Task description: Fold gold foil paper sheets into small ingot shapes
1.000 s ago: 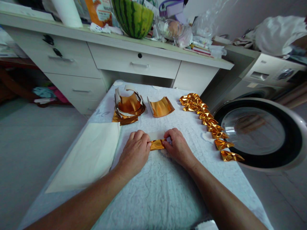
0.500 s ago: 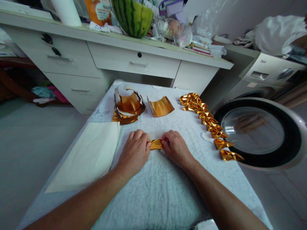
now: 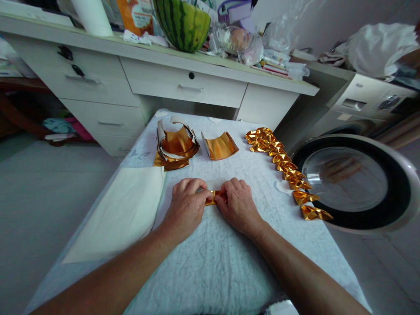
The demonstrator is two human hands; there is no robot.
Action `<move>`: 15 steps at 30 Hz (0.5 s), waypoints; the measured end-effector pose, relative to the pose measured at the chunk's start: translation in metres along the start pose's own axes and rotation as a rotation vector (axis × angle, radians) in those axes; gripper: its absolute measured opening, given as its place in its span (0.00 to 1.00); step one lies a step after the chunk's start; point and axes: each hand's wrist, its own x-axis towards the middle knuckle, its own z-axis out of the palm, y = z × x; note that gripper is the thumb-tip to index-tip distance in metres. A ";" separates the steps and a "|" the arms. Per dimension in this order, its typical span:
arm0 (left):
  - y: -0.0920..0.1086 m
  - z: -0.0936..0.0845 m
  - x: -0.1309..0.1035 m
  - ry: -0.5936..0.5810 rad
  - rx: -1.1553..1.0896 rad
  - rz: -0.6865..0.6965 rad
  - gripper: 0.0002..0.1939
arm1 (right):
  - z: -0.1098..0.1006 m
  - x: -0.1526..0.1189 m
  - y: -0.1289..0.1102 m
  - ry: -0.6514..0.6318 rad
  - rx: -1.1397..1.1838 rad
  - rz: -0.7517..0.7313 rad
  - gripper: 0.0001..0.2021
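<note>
Between my two hands a narrow folded strip of gold foil paper (image 3: 211, 201) lies on the cloth-covered table. My left hand (image 3: 187, 203) grips its left end, thumb on top. From the other side my right hand (image 3: 239, 203) pinches the right end, its thumb close to the left one. Most of the strip is hidden under the fingers. Beyond the hands sit a loose pile of curled gold sheets (image 3: 177, 144) and a smaller curved stack (image 3: 221, 146). A row of folded gold pieces (image 3: 284, 164) runs along the right side.
A large pale sheet (image 3: 120, 214) lies on the left of the table (image 3: 210, 271). Behind stands a white counter (image 3: 210, 63) with a cut watermelon (image 3: 183, 26), bags and a paper roll. An open washing machine door (image 3: 351, 181) is close to the right edge.
Both thumbs have moved inward over the gold strip and nearly meet, so less of it shows. The other papers have stayed in place.
</note>
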 end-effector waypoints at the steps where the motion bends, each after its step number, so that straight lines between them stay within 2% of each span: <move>1: 0.001 -0.001 0.000 -0.011 -0.001 0.004 0.11 | 0.001 0.000 -0.001 0.008 -0.018 0.004 0.10; 10: 0.005 -0.001 0.001 -0.085 0.110 -0.097 0.06 | 0.001 -0.001 -0.008 0.028 -0.088 0.038 0.19; 15: 0.005 -0.001 0.000 -0.117 0.150 -0.104 0.04 | 0.000 -0.001 -0.008 0.010 -0.066 0.040 0.20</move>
